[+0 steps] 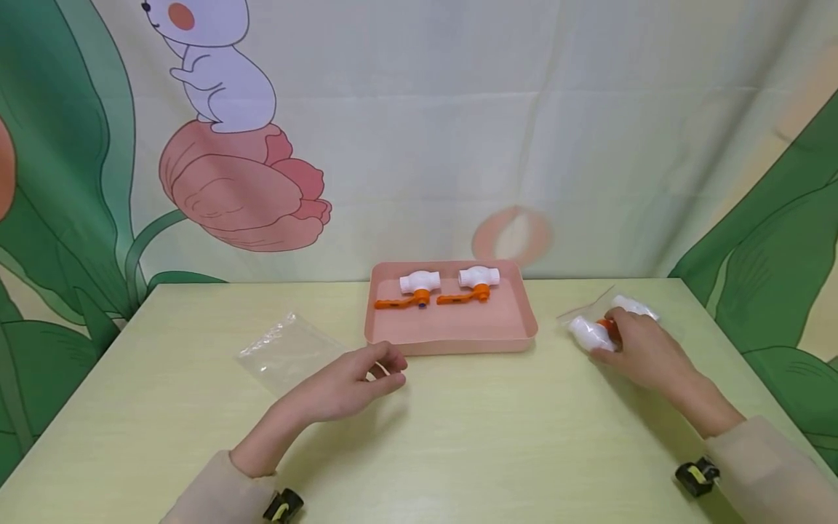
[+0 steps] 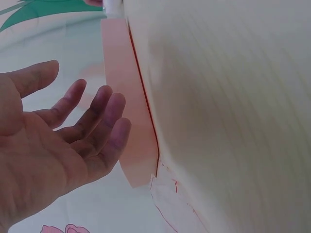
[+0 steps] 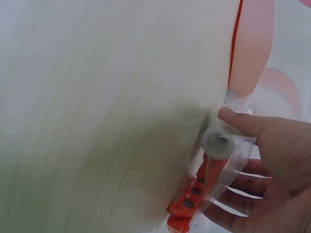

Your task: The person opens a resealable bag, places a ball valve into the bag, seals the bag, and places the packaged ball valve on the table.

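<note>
My right hand [image 1: 644, 353] grips a clear bag [image 1: 579, 314] on the right of the table, with white valve bodies [image 1: 591, 334] and orange handles inside. In the right wrist view, thumb and fingers of the hand [image 3: 277, 170] lie around the bag, an orange handle [image 3: 194, 191] showing through the plastic. The left hand [image 1: 343, 382] hovers, fingers loosely bent and holding nothing, before the front left corner of a pink tray [image 1: 458, 345]. Two white valves [image 1: 420, 282] [image 1: 479, 276] with orange levers lie side by side in the tray.
A flat clear bag [image 1: 288, 356] lies on the table [image 1: 471, 451] left of the tray, partly behind the left hand. A printed curtain [image 1: 406, 145] hangs along the table's back edge.
</note>
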Available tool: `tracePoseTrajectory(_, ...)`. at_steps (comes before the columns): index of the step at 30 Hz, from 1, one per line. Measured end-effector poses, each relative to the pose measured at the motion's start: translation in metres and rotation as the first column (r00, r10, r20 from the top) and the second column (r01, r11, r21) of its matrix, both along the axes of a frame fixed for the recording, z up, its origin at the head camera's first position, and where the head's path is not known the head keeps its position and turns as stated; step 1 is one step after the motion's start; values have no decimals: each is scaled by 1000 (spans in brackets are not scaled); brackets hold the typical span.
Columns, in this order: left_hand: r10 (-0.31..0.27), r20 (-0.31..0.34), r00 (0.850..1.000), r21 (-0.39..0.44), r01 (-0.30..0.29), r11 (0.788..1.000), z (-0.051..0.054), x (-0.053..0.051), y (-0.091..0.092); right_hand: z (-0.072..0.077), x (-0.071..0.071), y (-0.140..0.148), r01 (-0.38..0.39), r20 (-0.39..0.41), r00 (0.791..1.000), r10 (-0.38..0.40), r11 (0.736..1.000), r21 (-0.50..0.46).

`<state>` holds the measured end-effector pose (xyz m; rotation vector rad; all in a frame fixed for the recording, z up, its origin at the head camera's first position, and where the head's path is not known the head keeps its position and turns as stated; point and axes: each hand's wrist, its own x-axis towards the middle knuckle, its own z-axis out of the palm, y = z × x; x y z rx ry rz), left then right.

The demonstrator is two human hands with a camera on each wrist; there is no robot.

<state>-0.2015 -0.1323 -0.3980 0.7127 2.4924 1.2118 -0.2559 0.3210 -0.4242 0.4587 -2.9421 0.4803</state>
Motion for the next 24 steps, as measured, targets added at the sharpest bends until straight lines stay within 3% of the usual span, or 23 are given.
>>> tracePoseTrajectory(13,-44,23,999,-28,44,999,-1,-2,-10,-1,-5,7,8,15,1000,-9,1000,26)
tracePoseTrajectory(19,-22,18,1000,-73,23,997,2,-2,-15,-1,-5,6,5,7,1000,-5,1000,30)
tracePoseTrajectory(24,2,24,1000,-107,1,994,5,-2,-20,1,2,0,49,32,998,-49,999,9)
